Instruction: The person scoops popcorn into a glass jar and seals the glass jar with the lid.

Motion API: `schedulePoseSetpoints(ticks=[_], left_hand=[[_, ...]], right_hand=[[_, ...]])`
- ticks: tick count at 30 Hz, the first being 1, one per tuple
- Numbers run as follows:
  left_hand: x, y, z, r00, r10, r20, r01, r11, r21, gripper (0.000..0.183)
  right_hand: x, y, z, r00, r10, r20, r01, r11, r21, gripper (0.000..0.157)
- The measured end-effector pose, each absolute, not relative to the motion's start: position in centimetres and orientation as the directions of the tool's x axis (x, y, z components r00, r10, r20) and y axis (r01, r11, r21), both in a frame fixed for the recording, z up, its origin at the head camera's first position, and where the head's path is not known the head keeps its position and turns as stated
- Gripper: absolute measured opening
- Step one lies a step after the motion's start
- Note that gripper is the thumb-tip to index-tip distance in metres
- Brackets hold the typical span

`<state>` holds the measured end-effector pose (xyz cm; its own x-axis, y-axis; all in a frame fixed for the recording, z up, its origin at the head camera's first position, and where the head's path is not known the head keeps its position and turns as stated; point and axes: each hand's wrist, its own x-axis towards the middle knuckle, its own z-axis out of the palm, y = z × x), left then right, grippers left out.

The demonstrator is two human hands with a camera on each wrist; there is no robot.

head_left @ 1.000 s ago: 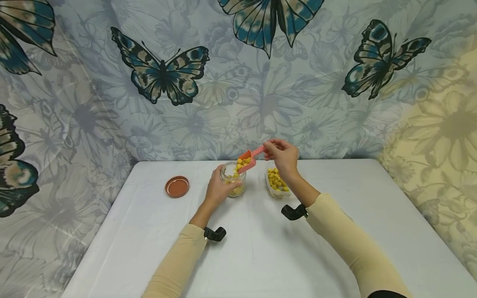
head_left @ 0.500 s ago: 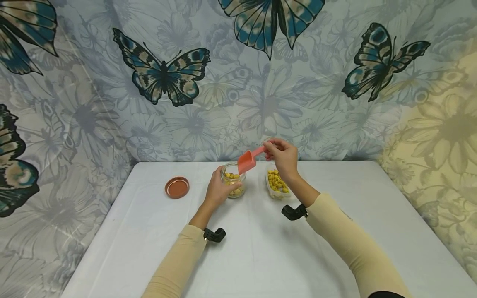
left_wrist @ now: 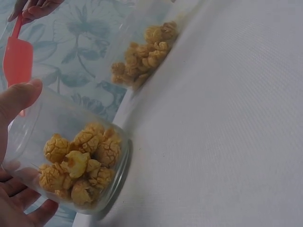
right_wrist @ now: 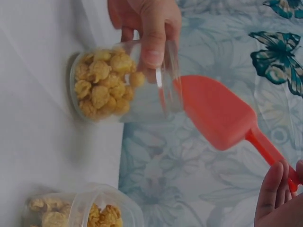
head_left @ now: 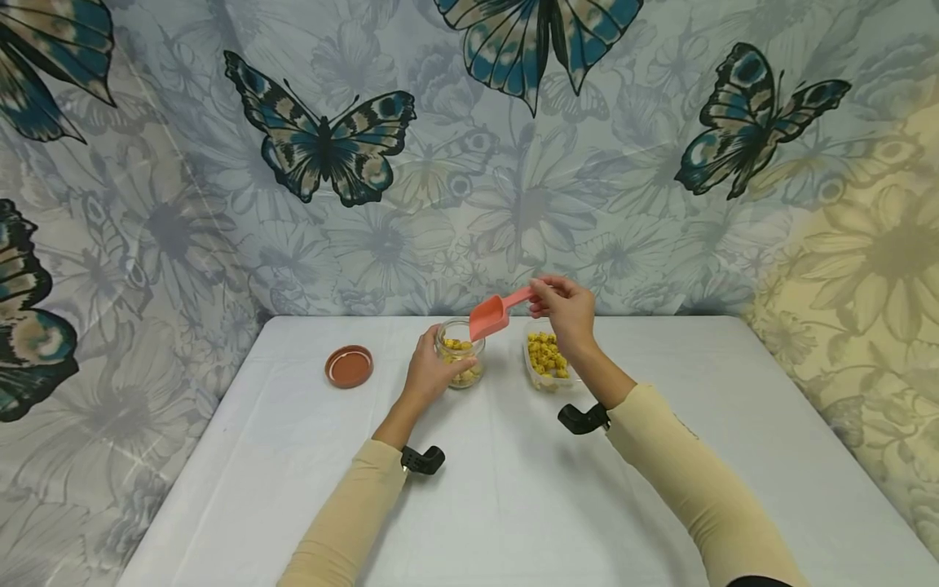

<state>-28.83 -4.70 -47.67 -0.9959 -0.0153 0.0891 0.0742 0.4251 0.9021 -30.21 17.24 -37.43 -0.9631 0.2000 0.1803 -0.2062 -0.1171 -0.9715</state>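
Note:
A clear glass jar (head_left: 469, 377) stands on the table, partly filled with caramel popcorn (right_wrist: 102, 85). My left hand (head_left: 430, 368) grips the jar from its left side, thumb and fingers around it near the rim. In my right hand (head_left: 575, 314) the handle of a coral-red scoop (head_left: 488, 318) is pinched. The scoop looks emptied and tilts down to the left, its lip at the jar's mouth. Right of the jar, below my right hand, a clear plastic container (head_left: 548, 383) holds more popcorn (left_wrist: 147, 54).
A brown round lid (head_left: 349, 367) lies on the white table (head_left: 469, 505), left of the jar. Behind the table's far edge hangs a backdrop (head_left: 528, 212) printed with butterflies and flowers. Each wrist wears a black camera mount.
Popcorn has dropped from the scoop into the jar, leaving the scoop bare. My right hand has shifted slightly to the right with the scoop. The left hand stays on the jar.

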Motion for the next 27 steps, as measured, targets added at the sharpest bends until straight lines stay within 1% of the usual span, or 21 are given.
schedulePoseSetpoints(ticks=[7,15,17,21,27], left_hand=[[-29.0,-4.7,-47.5,-0.997,-0.02,0.081,0.065,0.427,0.902,0.094],[-29.0,-4.7,-47.5,-0.996,-0.017,0.085,0.071,0.421,0.904,0.091],[-29.0,-4.8,-47.5,-0.996,-0.015,0.084,0.07,0.425,0.902,0.091],[-29.0,-4.9,-47.3,-0.996,-0.01,0.084,0.071,0.425,0.902,0.091],[-29.0,-5.0,-47.0,-0.997,0.025,0.072,0.076,0.444,0.893,0.092]], right_hand=[[-30.6,17.5,-38.1,-0.959,0.221,0.176,-0.208,-0.132,-0.969,0.017],[-30.4,18.0,-38.5,-0.965,0.238,0.113,-0.152,-0.149,-0.977,0.021],[-30.4,18.1,-38.6,-0.964,0.246,0.102,-0.144,-0.158,-0.977,0.019],[-30.2,18.2,-38.6,-0.965,0.248,0.085,-0.13,-0.168,-0.977,0.019],[-30.0,18.7,-38.7,-0.966,0.255,0.049,-0.104,-0.206,-0.973,0.012]])
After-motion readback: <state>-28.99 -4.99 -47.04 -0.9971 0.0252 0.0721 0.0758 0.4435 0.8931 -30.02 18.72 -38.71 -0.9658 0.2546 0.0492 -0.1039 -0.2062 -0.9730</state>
